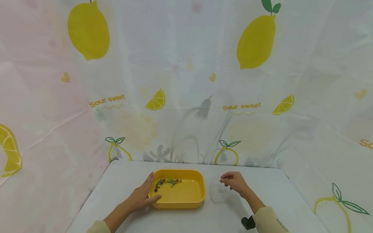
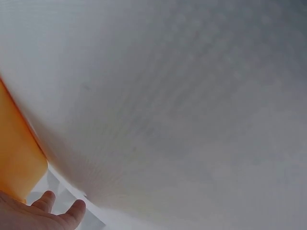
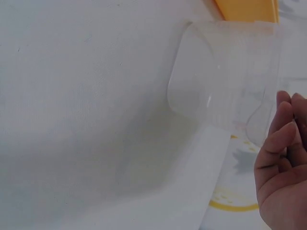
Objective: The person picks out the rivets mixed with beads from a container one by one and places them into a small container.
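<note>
Several coloured glass marbles [image 1: 163,182] lie along the back and left of a yellow plastic tray [image 1: 177,205]. My left hand [image 1: 140,196] rests against the tray's left side, thumb and fingers spread and mostly straight around the near left corner. To the tray's right stands a clear plastic container [image 1: 217,196], its open top near my right hand [image 1: 237,184]. That hand pinches a small dark marble [image 1: 220,181] in its fingertips above the container; the fingers hide most of it. In the right wrist view, the fingers [image 3: 278,136] are beside the container's rim.
A white table [image 1: 180,221] bears everything. Behind it and at both sides hangs a curtain [image 1: 186,64] printed with lemons. A black heart-shaped patch [image 1: 248,222] shows beside the right sleeve [image 1: 268,220].
</note>
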A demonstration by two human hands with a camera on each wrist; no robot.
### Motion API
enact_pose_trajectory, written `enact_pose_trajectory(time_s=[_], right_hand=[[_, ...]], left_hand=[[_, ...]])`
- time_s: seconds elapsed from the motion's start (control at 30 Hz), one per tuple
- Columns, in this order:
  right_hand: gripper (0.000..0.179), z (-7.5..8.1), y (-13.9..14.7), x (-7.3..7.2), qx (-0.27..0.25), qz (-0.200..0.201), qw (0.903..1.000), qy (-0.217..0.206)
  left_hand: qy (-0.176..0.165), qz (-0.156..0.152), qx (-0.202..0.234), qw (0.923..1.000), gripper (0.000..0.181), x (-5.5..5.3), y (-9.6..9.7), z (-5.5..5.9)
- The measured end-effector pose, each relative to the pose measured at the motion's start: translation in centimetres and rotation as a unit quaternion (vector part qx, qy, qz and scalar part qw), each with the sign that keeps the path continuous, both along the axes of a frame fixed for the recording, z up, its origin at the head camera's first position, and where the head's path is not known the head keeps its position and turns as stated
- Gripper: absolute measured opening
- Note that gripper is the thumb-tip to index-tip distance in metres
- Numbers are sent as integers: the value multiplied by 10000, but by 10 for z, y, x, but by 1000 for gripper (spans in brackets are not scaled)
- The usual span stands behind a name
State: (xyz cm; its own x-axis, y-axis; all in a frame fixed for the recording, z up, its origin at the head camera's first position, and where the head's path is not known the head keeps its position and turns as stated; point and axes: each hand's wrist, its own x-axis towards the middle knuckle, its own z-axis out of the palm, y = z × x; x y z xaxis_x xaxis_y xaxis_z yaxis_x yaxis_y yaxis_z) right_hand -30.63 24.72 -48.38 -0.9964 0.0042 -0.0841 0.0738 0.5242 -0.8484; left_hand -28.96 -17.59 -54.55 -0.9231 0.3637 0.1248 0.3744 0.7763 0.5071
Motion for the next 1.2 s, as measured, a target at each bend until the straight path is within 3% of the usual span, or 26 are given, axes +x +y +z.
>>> enact_pose_trajectory(time_s=[1.2], right_hand=[[17, -3, 1, 0, 22, -265, 9996, -11]], left_hand=[[-5, -78, 93, 9999, 91, 0, 0, 5]])
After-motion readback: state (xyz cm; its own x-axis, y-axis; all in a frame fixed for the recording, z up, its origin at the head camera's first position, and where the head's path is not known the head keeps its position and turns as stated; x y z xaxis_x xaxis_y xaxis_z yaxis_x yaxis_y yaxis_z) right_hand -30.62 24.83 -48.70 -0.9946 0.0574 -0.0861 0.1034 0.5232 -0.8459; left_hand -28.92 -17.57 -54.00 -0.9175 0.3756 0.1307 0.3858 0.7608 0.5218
